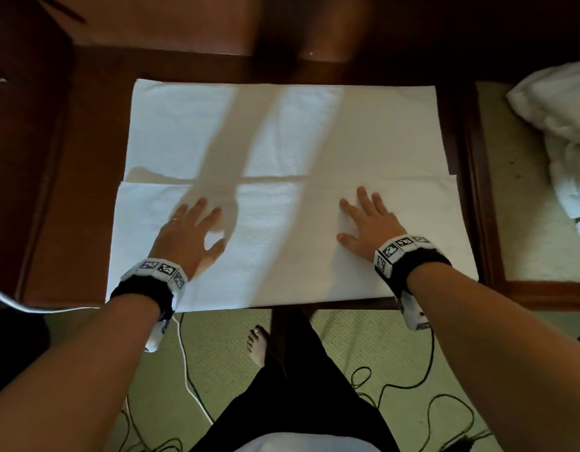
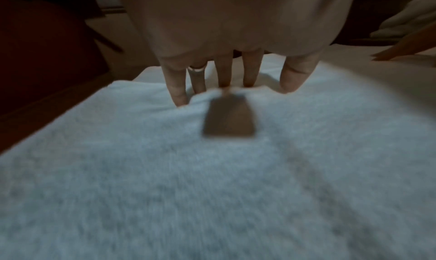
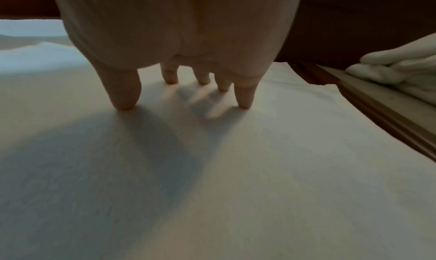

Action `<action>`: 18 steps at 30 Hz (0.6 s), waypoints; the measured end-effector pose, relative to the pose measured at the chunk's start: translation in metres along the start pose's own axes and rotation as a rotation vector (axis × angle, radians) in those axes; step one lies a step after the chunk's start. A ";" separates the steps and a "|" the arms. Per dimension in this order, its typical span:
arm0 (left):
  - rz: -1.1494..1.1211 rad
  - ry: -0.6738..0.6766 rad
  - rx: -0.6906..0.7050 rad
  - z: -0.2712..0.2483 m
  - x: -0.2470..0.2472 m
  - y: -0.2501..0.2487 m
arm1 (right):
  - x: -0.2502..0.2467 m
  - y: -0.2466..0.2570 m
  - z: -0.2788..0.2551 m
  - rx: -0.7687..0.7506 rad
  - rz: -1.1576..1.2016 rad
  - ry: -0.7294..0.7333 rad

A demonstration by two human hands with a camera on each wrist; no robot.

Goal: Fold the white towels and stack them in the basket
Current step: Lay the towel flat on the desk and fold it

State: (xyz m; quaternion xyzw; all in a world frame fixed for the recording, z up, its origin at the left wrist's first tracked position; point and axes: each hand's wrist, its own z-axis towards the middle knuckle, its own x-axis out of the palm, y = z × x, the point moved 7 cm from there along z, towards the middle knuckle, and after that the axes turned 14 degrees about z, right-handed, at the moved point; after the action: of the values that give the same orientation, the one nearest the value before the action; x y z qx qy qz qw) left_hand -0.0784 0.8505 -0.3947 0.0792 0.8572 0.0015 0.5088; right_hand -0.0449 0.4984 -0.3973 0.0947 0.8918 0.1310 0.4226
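A white towel [image 1: 292, 197] is lying spread across a dark wooden counter [image 1: 70, 190], its near half already doubled over so that a folded edge is running left to right across its middle. The left hand [image 1: 187, 236] and the right hand [image 1: 368, 223] are both resting palm-down on that near layer, well apart from each other. The fingers [image 3: 245, 96] of each hand are lying straight and spread, gripping nothing, only pressing on the cloth. A ring is showing on the left hand.

This looks like the smoothing step after a first fold. The next move is likely calling for pinching one short end and carrying it across to the other, keeping corners aligned.

To the right, a heap of crumpled white towels [image 1: 562, 132] is sitting on a pale surface beside the counter, awaiting their turn. No basket is showing clearly; the dim edges of the room may be hiding it. Below, cables [image 1: 412, 386] are trailing over green carpet near the person's bare foot [image 1: 257, 345], and could be snagging a step.
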 end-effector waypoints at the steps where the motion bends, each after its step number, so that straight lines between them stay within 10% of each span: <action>1: -0.037 0.013 -0.012 -0.003 0.000 0.002 | 0.002 0.000 -0.004 0.011 0.011 0.023; 8: -0.027 0.159 -0.027 0.006 -0.032 0.003 | -0.007 0.010 -0.011 0.063 0.050 0.141; 18: -0.128 0.066 -0.126 0.107 -0.121 0.017 | -0.123 0.000 0.072 0.026 0.091 -0.197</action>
State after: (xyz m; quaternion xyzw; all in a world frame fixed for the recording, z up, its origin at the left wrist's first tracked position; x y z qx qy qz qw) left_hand 0.0740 0.8422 -0.3391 -0.0078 0.8751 0.0254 0.4832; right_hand 0.0883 0.4745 -0.3513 0.1530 0.8423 0.1284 0.5006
